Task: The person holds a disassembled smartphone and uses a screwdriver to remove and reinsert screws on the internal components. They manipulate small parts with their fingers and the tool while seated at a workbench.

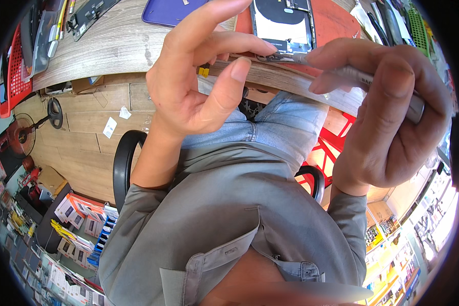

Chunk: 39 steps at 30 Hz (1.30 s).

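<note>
An opened smartphone (289,30) with its inner parts showing lies on an orange mat at the far edge of the view. My left hand (199,71) has its fingers spread and the thumb apart. One of its fingertips reaches the phone's near edge; whether it presses there I cannot tell. In my right hand (387,112) is a slim grey pen-shaped tool (354,76), gripped between thumb and fingers. Its narrow tip points left, by the phone's near right corner. Fingers cover part of the tool, and its exact kind is unclear.
The orange mat (336,20) lies on a wood-grain bench (117,48). A purple tray (160,13) sits left of the phone, and a dark phone part (89,20) lies beyond it. Red (18,76) and green (417,30) baskets stand at either side.
</note>
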Each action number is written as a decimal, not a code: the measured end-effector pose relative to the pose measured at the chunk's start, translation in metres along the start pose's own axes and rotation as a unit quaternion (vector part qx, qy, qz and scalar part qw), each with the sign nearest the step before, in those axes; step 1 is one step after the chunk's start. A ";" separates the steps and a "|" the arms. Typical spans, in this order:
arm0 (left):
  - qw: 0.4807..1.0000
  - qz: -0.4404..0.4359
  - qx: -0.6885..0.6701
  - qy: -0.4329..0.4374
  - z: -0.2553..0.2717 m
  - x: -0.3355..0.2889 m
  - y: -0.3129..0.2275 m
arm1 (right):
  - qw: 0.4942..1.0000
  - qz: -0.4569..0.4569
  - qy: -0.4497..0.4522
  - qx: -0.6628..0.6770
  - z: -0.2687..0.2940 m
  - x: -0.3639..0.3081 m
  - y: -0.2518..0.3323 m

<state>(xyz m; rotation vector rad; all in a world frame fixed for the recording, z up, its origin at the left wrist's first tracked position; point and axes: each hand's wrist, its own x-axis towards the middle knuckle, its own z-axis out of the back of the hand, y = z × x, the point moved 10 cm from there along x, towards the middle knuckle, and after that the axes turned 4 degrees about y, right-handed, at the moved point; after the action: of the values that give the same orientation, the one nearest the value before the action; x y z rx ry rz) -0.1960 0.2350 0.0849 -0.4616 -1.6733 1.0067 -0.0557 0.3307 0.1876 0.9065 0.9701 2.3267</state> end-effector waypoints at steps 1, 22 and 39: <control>1.000 -0.003 -0.001 0.017 0.000 0.004 0.000 | 1.000 -0.001 0.002 -0.003 0.000 0.000 0.000; 0.999 -0.016 0.025 0.035 -0.002 -0.012 0.009 | 1.000 -0.002 0.000 -0.027 -0.002 -0.001 0.001; 0.994 -0.043 0.061 0.074 0.003 0.002 0.002 | 1.000 -0.001 -0.006 -0.020 0.000 -0.001 0.002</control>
<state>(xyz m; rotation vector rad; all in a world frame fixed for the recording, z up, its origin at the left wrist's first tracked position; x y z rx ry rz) -0.1993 0.2364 0.0841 -0.3718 -1.4774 0.9822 -0.0551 0.3290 0.1883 0.9009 0.9153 2.3282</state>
